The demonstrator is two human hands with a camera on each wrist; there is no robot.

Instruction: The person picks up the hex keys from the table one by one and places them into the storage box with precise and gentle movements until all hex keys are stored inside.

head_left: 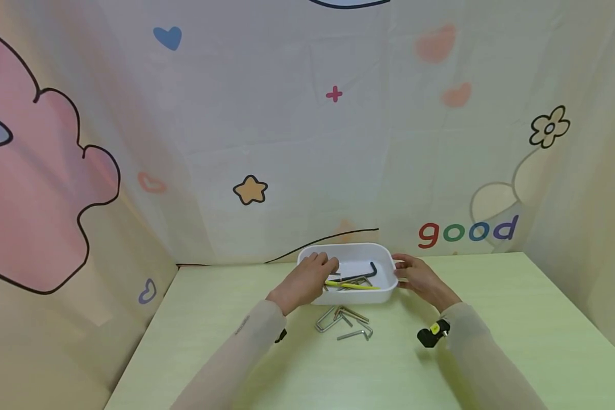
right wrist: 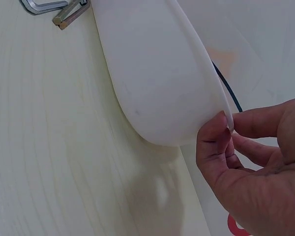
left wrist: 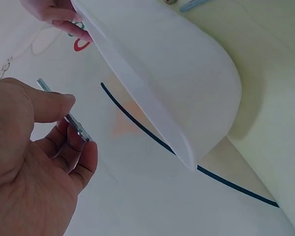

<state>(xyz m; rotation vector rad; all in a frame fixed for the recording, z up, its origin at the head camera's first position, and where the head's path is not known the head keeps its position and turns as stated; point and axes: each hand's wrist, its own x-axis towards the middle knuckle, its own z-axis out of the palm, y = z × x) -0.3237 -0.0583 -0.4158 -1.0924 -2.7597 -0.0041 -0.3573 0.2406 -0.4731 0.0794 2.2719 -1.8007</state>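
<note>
A white plastic tray (head_left: 361,297) stands at the back of the table. Above its left end, my left hand (head_left: 307,279) pinches a short silver metal rod, probably a hex key (left wrist: 78,128), between thumb and fingers; part of it is hidden by the thumb. At the opposite end, my right hand (head_left: 421,280) grips the tray's rim, thumb and fingers on either side of the wall in the right wrist view. Inside the tray lie a black hex key (head_left: 360,277), a long thin yellow piece (head_left: 356,285) and other metal keys, partly covered.
In front of the tray, several loose hex keys (head_left: 359,333) lie on the pale green table (head_left: 389,370), some overlapping. A printed curtain (head_left: 287,131) hangs right behind the tray and along both sides. Each wrist carries a small black device (head_left: 430,336).
</note>
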